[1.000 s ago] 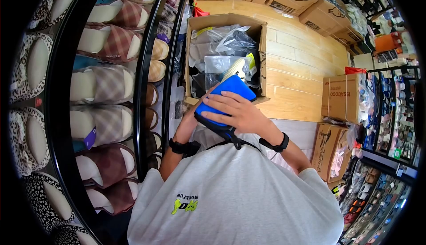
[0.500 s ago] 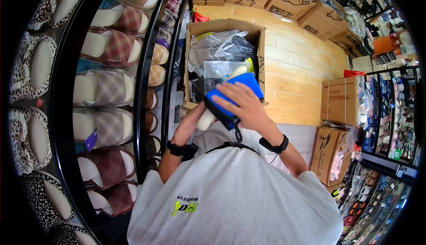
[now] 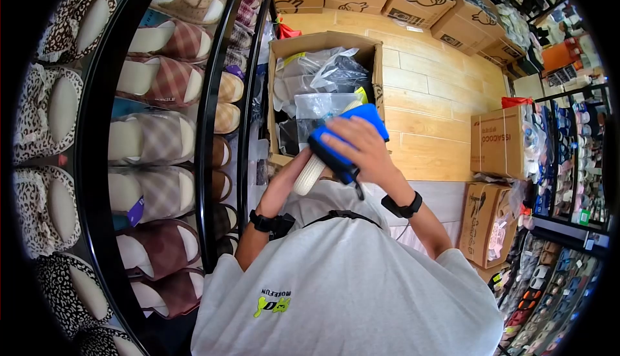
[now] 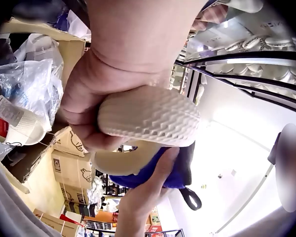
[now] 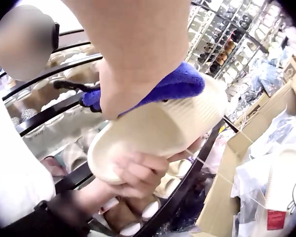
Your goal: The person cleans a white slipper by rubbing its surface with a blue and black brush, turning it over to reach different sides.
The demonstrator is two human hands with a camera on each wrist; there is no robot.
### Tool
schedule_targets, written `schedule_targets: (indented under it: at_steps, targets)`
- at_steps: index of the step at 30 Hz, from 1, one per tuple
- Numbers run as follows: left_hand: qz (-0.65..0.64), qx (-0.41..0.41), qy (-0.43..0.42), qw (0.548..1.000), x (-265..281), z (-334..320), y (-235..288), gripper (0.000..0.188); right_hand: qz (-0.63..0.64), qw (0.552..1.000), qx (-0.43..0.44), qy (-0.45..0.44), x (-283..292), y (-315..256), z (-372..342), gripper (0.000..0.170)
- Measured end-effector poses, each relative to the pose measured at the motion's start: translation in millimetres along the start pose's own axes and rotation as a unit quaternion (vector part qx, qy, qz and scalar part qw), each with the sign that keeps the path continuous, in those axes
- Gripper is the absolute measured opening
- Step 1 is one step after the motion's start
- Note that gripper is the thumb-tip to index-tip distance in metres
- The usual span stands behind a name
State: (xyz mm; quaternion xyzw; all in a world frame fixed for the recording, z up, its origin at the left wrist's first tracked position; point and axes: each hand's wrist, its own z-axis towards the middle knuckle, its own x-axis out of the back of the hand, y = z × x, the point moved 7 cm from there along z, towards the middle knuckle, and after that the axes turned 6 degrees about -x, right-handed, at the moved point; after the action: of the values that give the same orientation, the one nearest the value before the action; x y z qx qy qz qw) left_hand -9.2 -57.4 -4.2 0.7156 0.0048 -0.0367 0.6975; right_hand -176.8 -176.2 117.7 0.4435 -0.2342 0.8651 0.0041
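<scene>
A cream slipper (image 3: 309, 175) with a ribbed strap (image 5: 202, 103) is gripped by the left hand (image 3: 284, 178), whose fingers curl round its heel and sole (image 4: 150, 113). Over the slipper lies a blue fuzzy brush or pad with a black edge and loop (image 3: 373, 122). The right hand (image 3: 365, 149) holds this blue pad from above, fingers spread across its back, thumb on its side in the left wrist view. In the right wrist view the pad (image 5: 180, 84) touches the slipper's strap.
An open carton (image 3: 380, 75) of plastic-bagged slippers stands just beyond the hands. Black-framed racks (image 3: 210, 98) of plaid and leopard slippers rise on the left. More cartons (image 3: 494, 143) stand at the right and along the back, with shelves of shoes (image 3: 555, 169) at far right.
Both hands, with the slipper and blue pad, have shifted to the right. The slipper's heel now shows below the pad, where the pad hid it at first.
</scene>
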Motion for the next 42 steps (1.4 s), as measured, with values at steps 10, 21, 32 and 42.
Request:
schedule_targets:
  at_steps: [10, 21, 32, 42]
  targets:
    - [-0.227, 0.057, 0.017, 0.972, -28, 6, 15, 0.054, -0.025, 0.993, 0.057, -0.101, -1, -14, -18, 0.089]
    - [-0.438, 0.298, 0.039, 0.847, -47, 23, -79, 0.054, 0.095, 0.995, 0.001, -0.025, 32, 31, 7, 0.070]
    - [-0.056, 0.227, 0.103, 0.967, -16, -21, -56, 0.052, 0.137, 0.990, -0.040, 0.009, 25, 35, 18, 0.072]
    - [-0.188, 0.138, 0.145, 0.962, -21, -13, 44, 0.060, 0.105, 0.991, 0.066, -0.042, 20, 8, 9, 0.104]
